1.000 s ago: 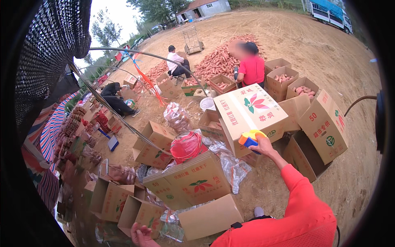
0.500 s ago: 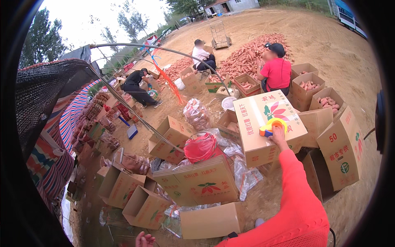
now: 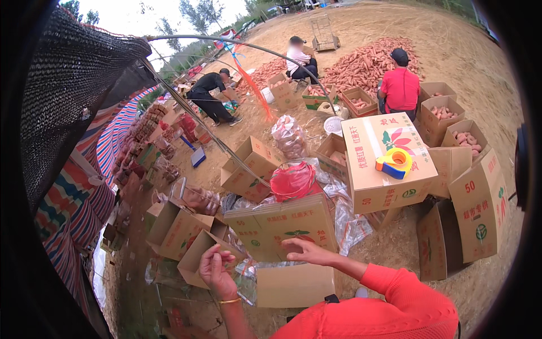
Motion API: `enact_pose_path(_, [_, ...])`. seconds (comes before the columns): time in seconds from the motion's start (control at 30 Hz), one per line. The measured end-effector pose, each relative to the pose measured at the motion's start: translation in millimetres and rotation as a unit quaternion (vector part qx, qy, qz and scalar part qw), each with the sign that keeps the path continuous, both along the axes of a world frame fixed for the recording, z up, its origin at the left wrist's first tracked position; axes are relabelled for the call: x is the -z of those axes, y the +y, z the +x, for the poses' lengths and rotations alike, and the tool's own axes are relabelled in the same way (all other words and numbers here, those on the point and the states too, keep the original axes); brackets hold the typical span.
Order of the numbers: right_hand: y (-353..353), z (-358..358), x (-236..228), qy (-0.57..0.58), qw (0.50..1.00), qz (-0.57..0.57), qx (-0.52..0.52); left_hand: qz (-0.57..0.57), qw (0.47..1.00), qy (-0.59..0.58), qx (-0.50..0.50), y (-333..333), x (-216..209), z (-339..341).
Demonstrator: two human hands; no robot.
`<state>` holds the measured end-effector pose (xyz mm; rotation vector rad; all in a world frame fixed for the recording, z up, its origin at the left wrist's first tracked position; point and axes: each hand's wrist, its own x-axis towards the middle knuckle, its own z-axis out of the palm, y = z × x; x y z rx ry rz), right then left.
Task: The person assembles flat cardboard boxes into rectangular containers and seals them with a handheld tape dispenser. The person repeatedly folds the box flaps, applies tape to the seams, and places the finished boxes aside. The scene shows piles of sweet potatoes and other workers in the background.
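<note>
My left hand (image 3: 219,274), with a thin gold-coloured band at the wrist, is raised over the open cartons at lower centre-left. Its fingers curl in toward the thumb; whether anything is between them is hidden. My right hand (image 3: 307,250) reaches in from the right, fingers stretched out and empty, above the front of a stack of flattened cartons (image 3: 279,229). A yellow tape dispenser (image 3: 395,163) with a blue and orange part sits on top of a closed carton (image 3: 370,138) at centre right, away from both hands.
Open cartons (image 3: 457,217) stand at right, others (image 3: 180,233) at lower left. Behind the stack are a red bag (image 3: 293,181) and clear plastic. A metal pole (image 3: 209,144) slants across. People (image 3: 400,87) work by a sweet potato heap (image 3: 367,65).
My right hand has let go of the tape dispenser, leaving it on the carton, and moved left and down to the flattened cartons. My left hand has risen further into view.
</note>
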<state>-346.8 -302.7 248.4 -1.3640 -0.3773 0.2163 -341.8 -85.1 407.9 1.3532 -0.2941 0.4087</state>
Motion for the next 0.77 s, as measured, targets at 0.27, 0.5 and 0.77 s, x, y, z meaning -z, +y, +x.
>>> enact_pose_path(0.27, [104.9,-29.4,-71.8,0.029,0.951,0.242,-0.191,-0.031,0.992,-0.024,0.116,-41.7,-12.2,16.8])
enact_pose_path(0.5, [144.4,-49.6,-73.6,0.039,0.956,0.238,-0.166,-0.084,0.99,-0.005,0.113,-18.2,-11.8,9.2])
enact_pose_path(0.77, [169.1,-65.4,-79.5,-0.008,0.975,0.207,-0.082,-0.134,0.981,0.013,0.14,9.8,-0.8,9.1])
